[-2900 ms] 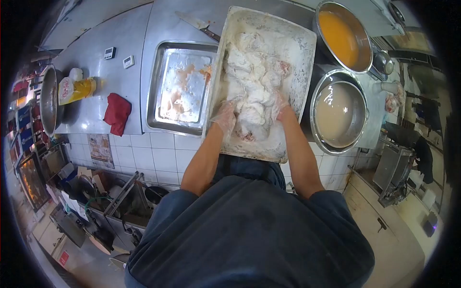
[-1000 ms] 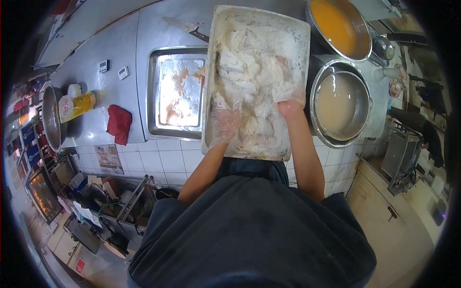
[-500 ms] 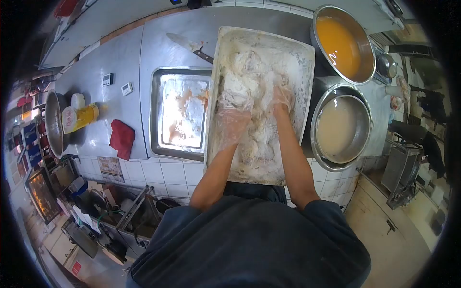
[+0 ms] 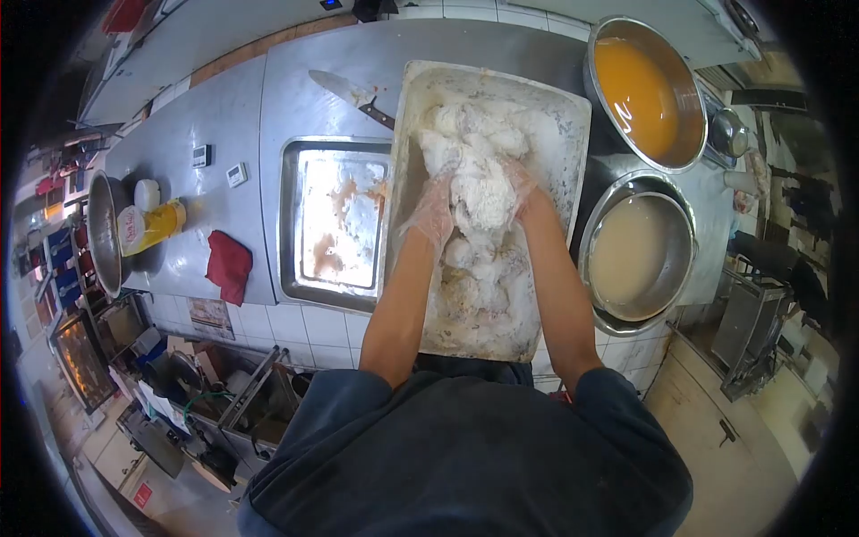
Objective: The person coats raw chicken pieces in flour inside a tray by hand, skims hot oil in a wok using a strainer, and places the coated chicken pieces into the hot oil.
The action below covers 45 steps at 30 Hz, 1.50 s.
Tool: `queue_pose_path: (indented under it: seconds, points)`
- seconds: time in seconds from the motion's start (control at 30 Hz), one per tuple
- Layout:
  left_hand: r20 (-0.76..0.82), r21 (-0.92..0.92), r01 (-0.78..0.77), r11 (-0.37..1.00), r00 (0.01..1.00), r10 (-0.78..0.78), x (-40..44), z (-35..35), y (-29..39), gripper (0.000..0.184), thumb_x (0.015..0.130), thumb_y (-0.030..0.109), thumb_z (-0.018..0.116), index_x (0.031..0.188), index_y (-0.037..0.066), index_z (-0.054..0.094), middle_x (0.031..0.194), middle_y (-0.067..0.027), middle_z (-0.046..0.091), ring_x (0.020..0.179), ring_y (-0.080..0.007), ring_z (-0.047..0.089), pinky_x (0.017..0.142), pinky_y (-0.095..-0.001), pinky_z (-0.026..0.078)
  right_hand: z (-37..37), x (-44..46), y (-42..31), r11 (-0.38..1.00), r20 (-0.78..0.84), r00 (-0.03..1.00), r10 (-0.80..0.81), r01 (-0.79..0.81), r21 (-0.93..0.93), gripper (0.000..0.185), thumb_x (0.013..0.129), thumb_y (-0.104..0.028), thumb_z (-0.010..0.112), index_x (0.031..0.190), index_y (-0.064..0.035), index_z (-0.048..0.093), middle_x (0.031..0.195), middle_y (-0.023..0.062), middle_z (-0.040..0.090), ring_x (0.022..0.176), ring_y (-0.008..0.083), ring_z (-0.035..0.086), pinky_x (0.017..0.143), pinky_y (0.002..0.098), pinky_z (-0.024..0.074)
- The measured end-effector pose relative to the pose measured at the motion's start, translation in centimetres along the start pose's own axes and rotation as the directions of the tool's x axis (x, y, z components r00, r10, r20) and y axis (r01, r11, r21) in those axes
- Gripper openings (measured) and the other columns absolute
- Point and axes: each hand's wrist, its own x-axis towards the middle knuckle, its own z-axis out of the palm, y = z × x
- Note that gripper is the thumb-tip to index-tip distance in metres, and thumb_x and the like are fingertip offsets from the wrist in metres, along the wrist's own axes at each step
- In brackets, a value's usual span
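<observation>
A large, worn white tub [image 4: 564,116] of flour lies before me, with several flour-coated chicken pieces [image 4: 483,199] heaped in it. My left hand [image 4: 435,206], in a clear plastic glove, cups the left side of the heap. On the other side my right hand [image 4: 523,190], gloved alike, presses in with its fingers curled around the pieces. Between the two hands the coated pieces look gathered and slightly raised. Flour and the pieces hide some fingertips. More coated pieces [image 4: 474,291] rest in the near half of the tub.
Left of the tub is a wet, stained metal tray [image 4: 295,210], with a knife [image 4: 344,89] behind it. At right stand a bowl of orange liquid [image 4: 635,98] and a bowl of cloudy liquid [image 4: 631,255]. A red cloth [image 4: 229,267] and two small timers [image 4: 236,174] are farther left.
Both hands have closed in toward each other around the chicken pieces, bringing them up in a heap at the middle of the tub. The pieces now show whiter with flour.
</observation>
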Motion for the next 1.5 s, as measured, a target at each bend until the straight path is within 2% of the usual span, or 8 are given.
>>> queue_pose_path:
  seconds: [0.13, 0.33, 0.47, 0.7, 0.87, 1.03, 1.33, 1.5]
  points:
    - [0.024, 0.586, -0.227, 0.778, 0.964, 0.263, -0.6, -3.0, -2.0, 0.032, 0.087, 0.021, 0.056, 0.113, 0.002, 0.058, 0.104, -0.0142, 0.064, 0.091, -0.0281, 0.063, 0.074, -0.0381, 0.053, -1.1, -2.9, 2.3, 0.905, -0.304, 0.920, -0.247, 0.107, -0.412, 0.038, 0.092, -0.030, 0.051, 0.116, -0.0025, 0.058, 0.104, 0.0114, 0.065, 0.083, 0.0212, 0.065, 0.070, 0.0362, 0.0524]
    - [-0.280, 0.856, 0.055, 0.513, 0.884, 0.373, -2.8, -4.0, -2.6, 0.040, 0.085, 0.028, 0.059, 0.118, 0.005, 0.054, 0.087, -0.0128, 0.064, 0.080, -0.0312, 0.060, 0.067, -0.0405, 0.048, 4.3, -8.6, -2.9, -0.085, -0.300, 0.928, -0.223, -0.325, -0.942, 0.050, 0.091, -0.045, 0.049, 0.110, 0.0005, 0.060, 0.110, 0.0196, 0.062, 0.087, 0.0301, 0.062, 0.077, 0.0397, 0.0479]
    - [0.091, 0.963, 0.058, -0.264, 0.850, 0.519, 1.5, -7.5, -6.0, 0.040, 0.085, 0.026, 0.059, 0.117, 0.002, 0.055, 0.092, -0.0119, 0.064, 0.083, -0.0286, 0.061, 0.070, -0.0382, 0.049, -1.3, 1.3, -4.1, -0.234, -0.101, 0.751, -0.653, -0.327, -0.916, 0.067, 0.086, -0.060, 0.041, 0.102, 0.0017, 0.064, 0.107, 0.0265, 0.060, 0.103, 0.0384, 0.057, 0.089, 0.0447, 0.0425]
    - [0.212, 0.977, -0.136, -0.164, 0.701, 0.681, 9.8, -8.2, -6.5, 0.037, 0.085, 0.023, 0.060, 0.114, 0.002, 0.057, 0.098, -0.0112, 0.063, 0.087, -0.0235, 0.061, 0.074, -0.0348, 0.050, 0.1, 6.8, -4.7, -0.360, -0.026, 0.833, -0.552, -0.266, -0.894, 0.064, 0.093, -0.051, 0.034, 0.118, 0.0032, 0.056, 0.122, 0.0246, 0.055, 0.113, 0.0364, 0.053, 0.099, 0.0421, 0.0390]
    - [0.078, 0.345, -0.440, 0.829, 0.894, 0.442, 12.8, -5.9, -2.7, 0.040, 0.086, 0.023, 0.059, 0.118, 0.000, 0.056, 0.107, -0.0102, 0.062, 0.092, -0.0208, 0.060, 0.078, -0.0322, 0.051, -6.3, 13.3, -4.8, 0.836, -0.309, 0.946, -0.095, -0.093, -0.541, 0.053, 0.094, -0.043, 0.042, 0.124, -0.0001, 0.053, 0.122, 0.0157, 0.056, 0.110, 0.0274, 0.055, 0.093, 0.0403, 0.0444]
    - [-0.009, 0.393, -0.234, 0.889, 0.966, 0.258, 3.9, 0.1, 2.8, 0.045, 0.090, 0.030, 0.049, 0.124, 0.002, 0.051, 0.113, -0.0137, 0.060, 0.095, -0.0224, 0.061, 0.081, -0.0334, 0.051, -1.8, 5.6, -5.6, 0.906, -0.135, 0.986, 0.102, -0.148, -0.397, 0.036, 0.093, -0.027, 0.051, 0.116, -0.0007, 0.059, 0.104, 0.0101, 0.065, 0.092, 0.0200, 0.063, 0.079, 0.0348, 0.0526]
    - [0.275, 0.957, -0.227, -0.181, 0.508, 0.817, -0.5, 2.2, -0.4, 0.036, 0.091, 0.023, 0.043, 0.118, 0.002, 0.056, 0.098, -0.0205, 0.065, 0.091, -0.0309, 0.063, 0.086, -0.0466, 0.047, 3.2, -5.8, -6.8, -0.145, 0.222, 0.834, -0.505, 0.172, -0.974, 0.047, 0.086, -0.028, 0.059, 0.122, 0.0000, 0.053, 0.115, 0.0231, 0.058, 0.101, 0.0317, 0.059, 0.087, 0.0403, 0.0468]
    - [0.512, 0.710, -0.155, -0.687, 0.783, 0.353, 4.2, 2.0, 4.1, 0.038, 0.081, 0.037, 0.058, 0.101, 0.005, 0.064, 0.099, -0.0175, 0.064, 0.091, -0.0278, 0.062, 0.079, -0.0380, 0.049, -5.1, -1.1, -7.4, -0.402, -0.008, 0.859, -0.512, -0.248, -0.882, 0.045, 0.094, -0.032, 0.044, 0.127, -0.0032, 0.049, 0.121, 0.0191, 0.054, 0.108, 0.0246, 0.054, 0.091, 0.0366, 0.0429]
